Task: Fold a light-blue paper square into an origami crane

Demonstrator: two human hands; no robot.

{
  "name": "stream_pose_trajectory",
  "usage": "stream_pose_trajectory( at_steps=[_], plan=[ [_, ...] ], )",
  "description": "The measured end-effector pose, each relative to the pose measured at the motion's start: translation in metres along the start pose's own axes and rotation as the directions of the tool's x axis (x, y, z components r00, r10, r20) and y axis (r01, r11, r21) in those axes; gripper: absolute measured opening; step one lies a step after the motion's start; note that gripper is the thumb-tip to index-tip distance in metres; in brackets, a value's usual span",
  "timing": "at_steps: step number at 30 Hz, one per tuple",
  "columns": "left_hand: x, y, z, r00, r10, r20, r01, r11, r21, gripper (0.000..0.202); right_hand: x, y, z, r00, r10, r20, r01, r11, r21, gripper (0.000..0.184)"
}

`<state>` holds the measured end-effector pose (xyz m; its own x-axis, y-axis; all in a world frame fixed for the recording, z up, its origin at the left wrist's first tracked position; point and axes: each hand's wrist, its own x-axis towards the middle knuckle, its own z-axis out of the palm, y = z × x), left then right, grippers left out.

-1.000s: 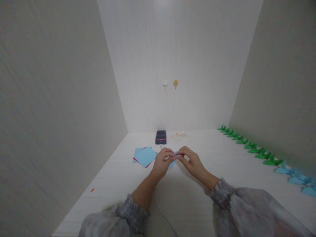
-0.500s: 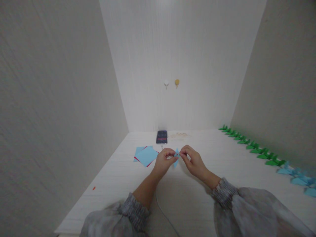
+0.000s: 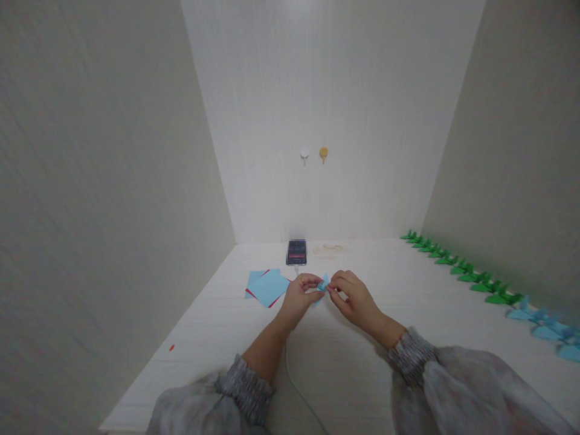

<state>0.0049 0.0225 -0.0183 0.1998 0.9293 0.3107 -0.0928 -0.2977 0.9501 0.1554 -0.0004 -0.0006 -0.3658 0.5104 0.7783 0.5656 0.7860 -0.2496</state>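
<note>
My left hand (image 3: 299,296) and my right hand (image 3: 353,296) meet above the white table (image 3: 217,338), both pinched on a small folded light-blue paper piece (image 3: 322,284). The piece is held between the fingertips, just off the tabletop, and most of it is hidden by my fingers. A loose stack of light-blue paper sheets with a red one beneath (image 3: 267,286) lies just left of my left hand.
A phone (image 3: 296,251) lies near the back wall, with a cable (image 3: 299,393) running toward me between my arms. Folded green paper figures (image 3: 457,266) and light-blue ones (image 3: 544,323) line the right wall. Two round hooks (image 3: 313,153) hang on the back wall. A tiny red scrap (image 3: 171,347) lies left.
My hands stay together on the blue paper piece; the fingers have shifted slightly, and the paper now sticks up less between them than half a second ago.
</note>
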Motion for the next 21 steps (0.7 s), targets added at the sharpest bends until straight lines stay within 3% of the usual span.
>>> stream_pose_trajectory(
  at_steps=[4,7,10,12,14,16,21],
  plan=[
    [-0.002,0.004,0.0,0.998,-0.066,0.021,0.066,0.997,-0.028,0.024,0.001,0.0,0.0,0.999,0.039,0.032,-0.042,0.995,0.089,0.005],
    [-0.005,0.004,0.001,0.99,-0.118,0.079,0.117,0.993,0.02,0.023,0.003,0.004,0.0,0.981,0.195,-0.015,-0.187,0.956,0.225,0.01],
    [-0.009,0.0,0.0,0.974,-0.144,0.172,0.139,0.989,0.04,0.027,0.001,0.011,0.006,0.893,0.449,-0.027,-0.409,0.837,0.364,0.019],
    [-0.011,-0.003,-0.001,0.971,-0.124,0.205,0.121,0.992,0.026,0.029,-0.002,0.016,0.013,0.814,0.558,0.162,-0.559,0.678,0.477,0.025],
    [-0.012,-0.005,-0.003,0.975,-0.103,0.198,0.103,0.995,0.011,0.031,-0.006,0.018,0.02,0.752,0.557,0.353,-0.653,0.552,0.519,0.026],
    [-0.012,-0.006,-0.004,0.978,-0.118,0.174,0.119,0.993,0.006,0.036,-0.008,0.018,0.024,0.734,0.522,0.434,-0.676,0.508,0.533,0.022],
    [-0.008,-0.009,-0.005,0.976,-0.203,0.077,0.202,0.979,0.015,0.035,-0.005,0.015,0.019,0.755,0.556,0.347,-0.633,0.484,0.603,0.019]
  ],
)
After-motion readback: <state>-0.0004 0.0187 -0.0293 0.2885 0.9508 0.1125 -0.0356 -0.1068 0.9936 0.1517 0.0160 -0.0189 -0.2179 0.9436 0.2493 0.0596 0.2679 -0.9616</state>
